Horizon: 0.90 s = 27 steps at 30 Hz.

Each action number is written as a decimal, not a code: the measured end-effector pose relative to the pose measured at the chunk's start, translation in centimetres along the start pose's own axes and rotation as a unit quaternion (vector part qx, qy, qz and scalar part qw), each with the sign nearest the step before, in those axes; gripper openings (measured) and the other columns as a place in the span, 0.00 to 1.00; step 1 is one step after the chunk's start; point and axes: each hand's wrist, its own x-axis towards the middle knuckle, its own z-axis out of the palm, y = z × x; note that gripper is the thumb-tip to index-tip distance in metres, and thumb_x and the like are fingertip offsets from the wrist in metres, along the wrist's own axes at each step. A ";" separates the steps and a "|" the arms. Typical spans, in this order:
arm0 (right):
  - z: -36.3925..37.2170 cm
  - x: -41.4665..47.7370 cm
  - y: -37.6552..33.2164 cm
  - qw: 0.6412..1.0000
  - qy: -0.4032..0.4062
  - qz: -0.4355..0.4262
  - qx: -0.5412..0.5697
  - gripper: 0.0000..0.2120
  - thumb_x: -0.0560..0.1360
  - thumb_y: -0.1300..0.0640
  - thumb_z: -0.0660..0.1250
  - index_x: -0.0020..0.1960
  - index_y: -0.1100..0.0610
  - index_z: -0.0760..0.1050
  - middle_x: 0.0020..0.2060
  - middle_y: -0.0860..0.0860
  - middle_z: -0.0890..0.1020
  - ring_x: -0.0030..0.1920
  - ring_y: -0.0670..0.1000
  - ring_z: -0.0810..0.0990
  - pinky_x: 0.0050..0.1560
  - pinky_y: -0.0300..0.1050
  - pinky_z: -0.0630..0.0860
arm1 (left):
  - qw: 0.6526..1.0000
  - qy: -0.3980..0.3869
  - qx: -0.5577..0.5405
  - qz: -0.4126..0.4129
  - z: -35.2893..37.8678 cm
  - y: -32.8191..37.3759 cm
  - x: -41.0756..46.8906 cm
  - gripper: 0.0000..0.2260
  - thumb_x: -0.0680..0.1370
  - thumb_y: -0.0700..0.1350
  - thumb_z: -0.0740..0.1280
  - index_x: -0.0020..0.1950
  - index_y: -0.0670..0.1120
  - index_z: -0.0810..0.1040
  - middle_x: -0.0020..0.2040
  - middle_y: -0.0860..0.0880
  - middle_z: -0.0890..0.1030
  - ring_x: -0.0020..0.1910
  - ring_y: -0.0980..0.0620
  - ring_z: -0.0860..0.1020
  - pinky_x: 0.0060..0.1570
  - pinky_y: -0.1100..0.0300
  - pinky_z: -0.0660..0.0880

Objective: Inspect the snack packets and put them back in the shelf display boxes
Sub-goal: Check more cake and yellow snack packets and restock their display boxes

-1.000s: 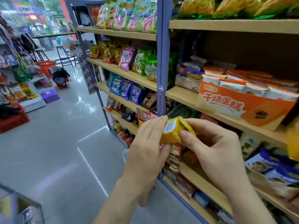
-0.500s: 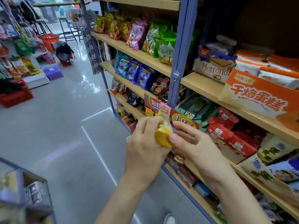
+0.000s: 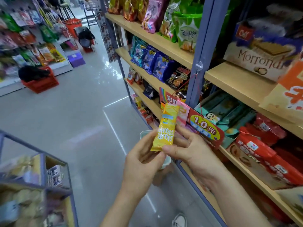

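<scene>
- 2 hands met on 1 yellow snack packet (image 3: 165, 128), which stood nearly upright between them, its printed face toward the camera.
- The left hand (image 3: 144, 158) was partly closed: its fingers curled in against the packet's lower left edge, holding it from that side.
- The right hand (image 3: 190, 150) pinched the packet's bottom end, with the thumb (image 3: 169, 149) laid across the front corner and the other fingers bent round behind the wrapper.
- The packet's top end rose above both hands and leaned slightly right, overlapping a pink packet (image 3: 182, 115) just behind it.
- Just beyond the right hand's fingers hung a red price tag (image 3: 205, 127) marked 1.0, at the front of a shelf (image 3: 242, 82).
- Right of that hand lay teal packets (image 3: 229, 107) and, nearer the camera, red packets (image 3: 257, 145) in a display box.
- Above the hands rose a blue shelf post (image 3: 202, 51).
- Left of the left hand stretched a glossy floor (image 3: 78, 122); below both wrists showed a white shoe (image 3: 179, 220).
</scene>
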 end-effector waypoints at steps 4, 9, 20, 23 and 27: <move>-0.3 2.3 1.9 0.999 -0.006 0.016 -0.047 0.32 0.69 0.72 0.73 0.69 0.54 0.71 0.52 0.47 0.85 0.51 0.46 0.84 0.51 0.39 0.79 | 0.992 0.062 -0.072 -0.080 -0.1 -2.3 1.1 0.19 0.72 0.24 0.66 0.58 0.43 0.78 0.47 0.51 0.86 0.44 0.59 0.84 0.41 0.70 0.77; -0.8 5.4 5.5 0.994 -0.014 0.063 -0.086 0.26 0.70 0.72 0.72 0.63 0.54 0.75 0.51 0.46 0.85 0.50 0.43 0.83 0.52 0.37 0.78 | 0.986 0.111 -0.032 -0.119 -0.6 -5.8 2.4 0.20 0.71 0.25 0.69 0.52 0.49 0.81 0.41 0.57 0.86 0.40 0.64 0.83 0.40 0.73 0.75; -0.9 13.5 14.5 0.966 0.065 0.249 -0.029 0.13 0.77 0.72 0.62 0.46 0.59 0.82 0.37 0.51 0.85 0.36 0.42 0.81 0.42 0.35 0.78 | 0.949 0.038 0.312 -0.036 -3.8 -18.6 7.8 0.08 0.70 0.43 0.73 0.44 0.53 0.77 0.41 0.61 0.79 0.37 0.62 0.77 0.35 0.70 0.70; -1.3 16.8 18.0 0.949 0.140 0.283 -0.016 0.06 0.77 0.67 0.66 0.47 0.62 0.81 0.38 0.54 0.84 0.36 0.46 0.82 0.37 0.37 0.80 | 0.938 -0.042 0.344 -0.032 -4.8 -23.3 10.7 0.06 0.70 0.41 0.71 0.39 0.49 0.75 0.37 0.53 0.76 0.37 0.51 0.76 0.35 0.55 0.72; -1.5 21.0 23.1 0.924 0.237 0.300 -0.009 0.04 0.75 0.68 0.68 0.46 0.60 0.78 0.37 0.54 0.84 0.37 0.49 0.83 0.35 0.39 0.81 | 0.954 -0.078 0.231 -0.174 -6.5 -27.7 14.2 0.09 0.68 0.44 0.71 0.35 0.52 0.72 0.32 0.56 0.75 0.32 0.61 0.73 0.35 0.64 0.71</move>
